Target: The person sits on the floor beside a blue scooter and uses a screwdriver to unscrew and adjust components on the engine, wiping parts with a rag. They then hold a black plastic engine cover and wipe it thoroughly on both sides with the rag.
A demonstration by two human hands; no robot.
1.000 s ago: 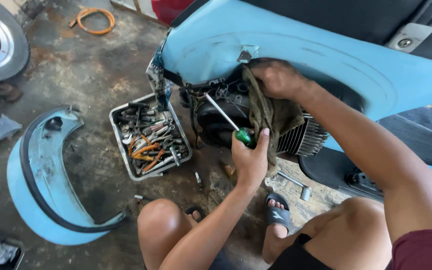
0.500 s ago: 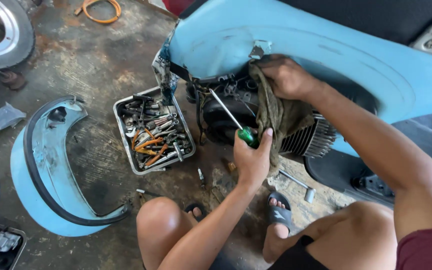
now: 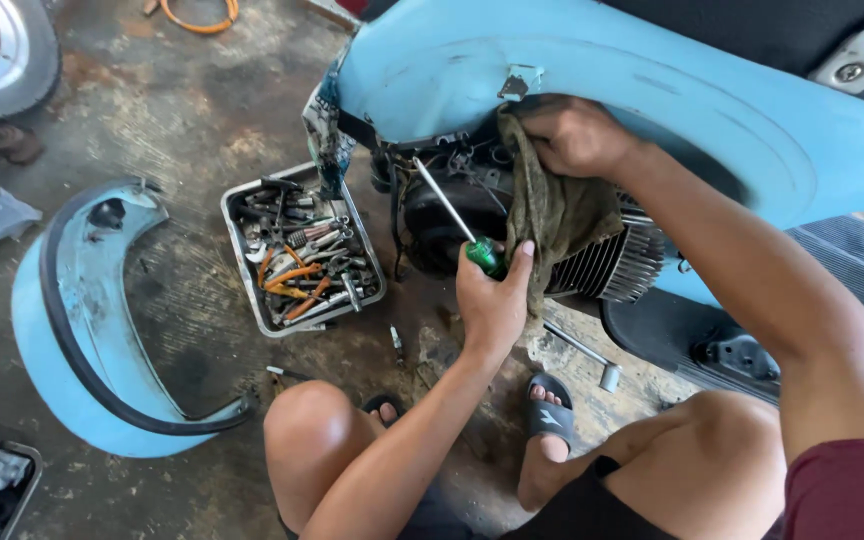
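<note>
Screwdriver (image 3: 464, 232) gripped in left hand (image 3: 492, 300), green handle in fist, shaft angled up-left into engine (image 3: 452, 225). Right hand (image 3: 572, 135) clutches rag (image 3: 552, 215) against engine under blue body (image 3: 592, 80). Tool tray (image 3: 242, 200) near, on floor.

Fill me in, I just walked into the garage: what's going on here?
A person squats on the concrete beside a light blue scooter with its engine exposed. The left hand grips a green-handled screwdriver whose tip points up into the engine bay. The right hand holds a dirty rag against the engine, under the body panel. A metal tray of tools sits on the floor to the left, and a removed blue side panel lies beyond it.
</note>
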